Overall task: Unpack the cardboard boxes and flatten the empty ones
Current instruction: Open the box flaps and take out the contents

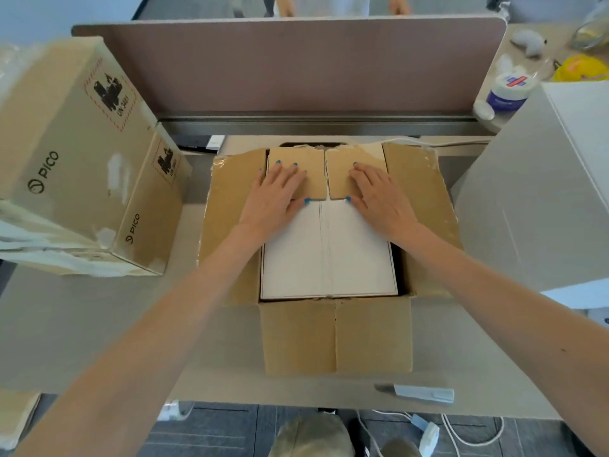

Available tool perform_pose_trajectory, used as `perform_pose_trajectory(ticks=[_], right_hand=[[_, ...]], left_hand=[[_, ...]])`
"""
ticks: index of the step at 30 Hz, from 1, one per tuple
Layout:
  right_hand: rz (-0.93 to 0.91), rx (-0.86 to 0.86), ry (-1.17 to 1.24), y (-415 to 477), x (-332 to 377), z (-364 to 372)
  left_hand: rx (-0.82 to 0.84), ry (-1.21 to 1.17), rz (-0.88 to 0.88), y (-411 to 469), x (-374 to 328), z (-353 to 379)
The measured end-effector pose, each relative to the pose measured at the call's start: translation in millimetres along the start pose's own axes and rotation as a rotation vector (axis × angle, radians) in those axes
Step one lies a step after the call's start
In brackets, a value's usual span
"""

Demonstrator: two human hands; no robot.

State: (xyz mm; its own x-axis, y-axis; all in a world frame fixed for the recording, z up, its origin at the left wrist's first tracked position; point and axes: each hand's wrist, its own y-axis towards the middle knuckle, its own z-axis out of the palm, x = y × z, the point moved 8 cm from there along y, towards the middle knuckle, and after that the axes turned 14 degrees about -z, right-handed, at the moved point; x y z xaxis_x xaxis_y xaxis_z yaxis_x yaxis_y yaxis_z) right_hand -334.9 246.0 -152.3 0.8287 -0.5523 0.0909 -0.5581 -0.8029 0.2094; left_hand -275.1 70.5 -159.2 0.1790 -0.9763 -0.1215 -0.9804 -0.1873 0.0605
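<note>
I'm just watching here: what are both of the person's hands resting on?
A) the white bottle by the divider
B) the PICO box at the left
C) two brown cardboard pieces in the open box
C: the left hand and right hand lie flat, fingers straight, on the left cardboard piece and right cardboard piece, over the white contents of the open box.

Left arm: reaching forward, bare forearm angling inward.
Left hand (280,194): lying palm down, fingers straight and slightly spread.
Right arm: stretching forward, angling inward.
Right hand (379,196): lying palm down, fingers straight.
Spacing: both sitting side by side, thumbs near but apart.
</note>
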Motion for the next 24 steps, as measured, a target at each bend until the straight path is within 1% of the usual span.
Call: perform_pose_trajectory(ticks=[2,4,6,7,9,12,14,16,17,19,21,23,24], right_hand=[[-0.078,0.002,-0.039,4,-3,-4],[-0.200,-0.008,-0.122,6,-1,-10],[-0.302,-0.052,-0.182,10,3,-19],[-0.329,-0.096,-0.194,14,4,-27],[-0.319,-0.204,-0.183,27,4,-49],[-0.181,-0.336,-0.125,60,-9,-80],[-0.074,-0.363,-0.106,85,-22,-93],[0.008,-0.366,-0.098,105,-37,-97],[0.041,-0.349,-0.093,111,-46,-94],[0.089,-0.234,-0.118,116,-61,-74],[0.118,-0.151,-0.205,111,-69,-57],[0.196,-0.165,-0.255,103,-75,-50],[0.252,-0.179,-0.236,97,-78,-47]], left_hand=[[-0.061,0.060,0.161,4,-5,-6],[-0.137,0.084,0.322,5,-13,-13],[-0.226,0.044,0.420,9,-21,-32],[-0.271,0.010,0.437,15,-24,-44],[-0.356,-0.047,0.406,30,-26,-71],[-0.487,-0.092,0.333,53,-28,-109],[-0.515,-0.107,0.280,72,-26,-116],[-0.490,-0.086,0.186,94,-16,-106],[-0.446,-0.051,0.133,104,-8,-96],[-0.285,-0.010,0.039,115,5,-67],[-0.141,-0.019,-0.038,115,18,-38],[-0.044,-0.033,-0.112,109,29,-13],[-0.002,-0.050,-0.148,105,34,-3]])
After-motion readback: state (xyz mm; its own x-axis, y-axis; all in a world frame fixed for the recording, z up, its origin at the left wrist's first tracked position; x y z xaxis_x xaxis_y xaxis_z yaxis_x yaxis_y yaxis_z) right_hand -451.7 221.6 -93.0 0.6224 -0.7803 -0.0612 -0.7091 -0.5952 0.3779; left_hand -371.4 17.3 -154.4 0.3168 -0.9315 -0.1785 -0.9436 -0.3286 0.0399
